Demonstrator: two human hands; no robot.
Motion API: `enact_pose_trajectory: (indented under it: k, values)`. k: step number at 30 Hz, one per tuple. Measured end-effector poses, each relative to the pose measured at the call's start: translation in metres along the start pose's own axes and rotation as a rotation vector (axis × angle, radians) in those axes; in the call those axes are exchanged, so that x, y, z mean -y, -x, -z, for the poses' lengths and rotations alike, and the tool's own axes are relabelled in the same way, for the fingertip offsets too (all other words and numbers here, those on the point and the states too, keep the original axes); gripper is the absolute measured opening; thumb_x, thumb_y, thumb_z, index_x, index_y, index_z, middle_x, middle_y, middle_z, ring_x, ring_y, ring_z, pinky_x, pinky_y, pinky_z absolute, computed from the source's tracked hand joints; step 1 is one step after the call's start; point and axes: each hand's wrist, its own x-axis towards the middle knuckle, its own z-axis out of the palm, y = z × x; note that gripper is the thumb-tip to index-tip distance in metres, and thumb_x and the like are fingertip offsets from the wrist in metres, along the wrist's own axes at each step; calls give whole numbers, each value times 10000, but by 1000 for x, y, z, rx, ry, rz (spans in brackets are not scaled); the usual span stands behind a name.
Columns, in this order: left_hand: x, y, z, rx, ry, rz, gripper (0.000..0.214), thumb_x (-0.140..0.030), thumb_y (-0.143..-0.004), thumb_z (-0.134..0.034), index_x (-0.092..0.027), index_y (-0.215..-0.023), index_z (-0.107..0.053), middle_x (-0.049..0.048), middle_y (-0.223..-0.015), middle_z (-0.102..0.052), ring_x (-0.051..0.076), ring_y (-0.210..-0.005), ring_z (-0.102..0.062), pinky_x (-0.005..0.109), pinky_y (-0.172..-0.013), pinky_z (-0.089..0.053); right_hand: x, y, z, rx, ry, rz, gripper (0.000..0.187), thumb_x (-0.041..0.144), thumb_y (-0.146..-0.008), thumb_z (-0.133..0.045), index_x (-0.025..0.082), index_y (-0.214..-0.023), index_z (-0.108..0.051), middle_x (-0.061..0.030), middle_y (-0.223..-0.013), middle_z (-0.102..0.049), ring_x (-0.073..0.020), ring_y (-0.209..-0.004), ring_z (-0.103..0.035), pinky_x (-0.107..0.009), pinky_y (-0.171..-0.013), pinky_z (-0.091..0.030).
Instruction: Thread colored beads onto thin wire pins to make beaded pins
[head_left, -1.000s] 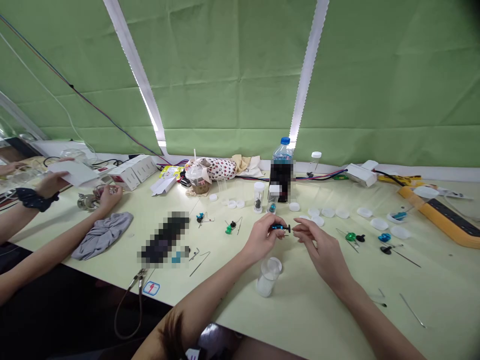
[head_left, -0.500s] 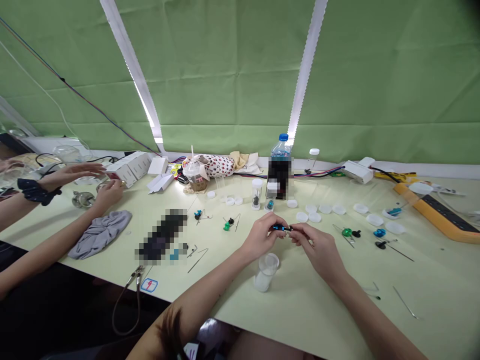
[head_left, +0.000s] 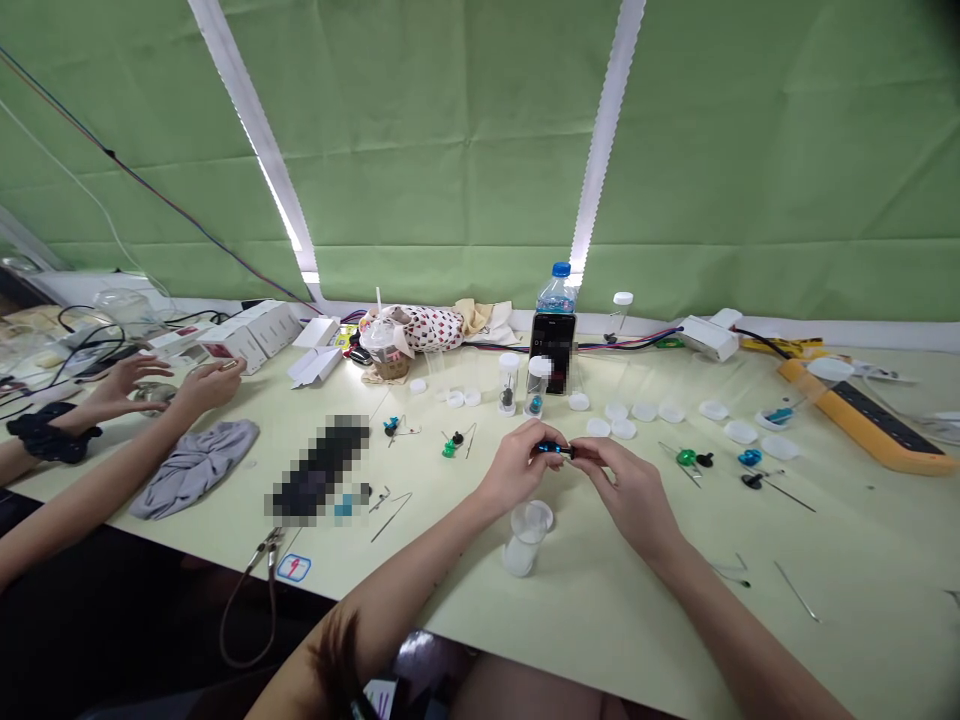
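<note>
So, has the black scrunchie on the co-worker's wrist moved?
Yes: the black scrunchie has dropped, now nearer level with the crumpled grey cloth.

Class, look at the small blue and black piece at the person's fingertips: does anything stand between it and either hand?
Nothing visible: the left hand and right hand both touch the blue and black piece. The clear plastic jar stands below them.

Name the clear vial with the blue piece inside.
The vial on the right of the upright pair by the water bottle; the left one holds a dark piece.
</note>
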Motion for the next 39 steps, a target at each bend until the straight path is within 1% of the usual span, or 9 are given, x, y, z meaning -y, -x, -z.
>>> enact_pose_trajectory:
  k: [3, 8, 12, 17, 21, 25, 29, 32, 39]
  values:
    - [0, 0, -1, 7, 2, -10, 169, -65, -776, -580, -178, -897, -618, 5, -857, -578, 121, -696, -603, 247, -642, -525, -1, 0, 1, -5, -13, -18, 172, 324, -956, -500, 234, -1008, -637, -35, -960, -727, -205, -837, -688, -311, -734, -526]
    - [-1, 2, -1, -10, -33, -29, 216, -56, -768, -573, -190, -937, -587, 6, -879, -593, 145, -788, -599, 260, -683, -530, -2, 1, 1, 26, -88, -145, 188, 333, -937, -515, 225, -998, -656, -23, -876, -732, -192, -751, -695, -298, -700, -532]
    - [-2, 2, 1, 10, -108, -85, 208, -48, -780, -558, -194, -918, -613, 12, -865, -597, 150, -793, -581, 258, -689, -512, -1, 0, 2, 66, -135, -220, 213, 358, -938, -496, 223, -973, -656, -17, -815, -722, -184, -712, -689, -287, -673, -529]
    - [-2, 2, 0, 21, -176, -139, 244, -18, -779, -519, -199, -911, -616, 14, -846, -579, 152, -792, -567, 249, -681, -508, 0, -1, 2, 115, -134, -260, 236, 382, -943, -476, 217, -955, -644, -9, -757, -697, -182, -687, -672, -296, -671, -520]
    - [-1, 2, 0, 15, -161, -125, 250, -13, -791, -490, -197, -916, -606, 17, -863, -556, 143, -766, -557, 245, -666, -521, -3, -1, 0, 135, -134, -264, 238, 392, -939, -484, 227, -1010, -640, -26, -866, -715, -199, -761, -689, -316, -713, -529]
    - [-2, 1, 2, -4, -132, -105, 238, -16, -802, -490, -196, -917, -596, 19, -884, -554, 139, -763, -561, 250, -673, -523, -6, -1, -2, 75, -146, -218, 288, 366, -904, -557, 245, -1164, -588, -40, -1011, -710, -211, -885, -693, -340, -822, -532]
    - [-4, 1, 3, -20, -112, -81, 231, -6, -781, -520, -191, -899, -593, 5, -857, -554, 134, -744, -573, 255, -681, -513, -5, 0, -2, 56, -128, -153, 192, 339, -918, -541, 248, -1078, -597, -33, -997, -710, -206, -891, -687, -323, -807, -529]
    - [-4, 1, 2, -5, -94, -84, 272, 20, -758, -516, -191, -911, -596, 5, -858, -563, 139, -776, -579, 251, -691, -517, -4, 0, -1, 53, -107, -146, 141, 320, -922, -530, 248, -1011, -611, -26, -964, -715, -206, -856, -688, -312, -763, -523]
    - [1, 3, 1, 41, -89, -78, 237, -29, -803, -505, -190, -945, -605, 24, -905, -574, 154, -826, -586, 278, -730, -543, -1, 0, 2, 98, -111, -214, 194, 353, -941, -474, 239, -968, -628, -11, -819, -709, -184, -711, -684, -287, -670, -518]
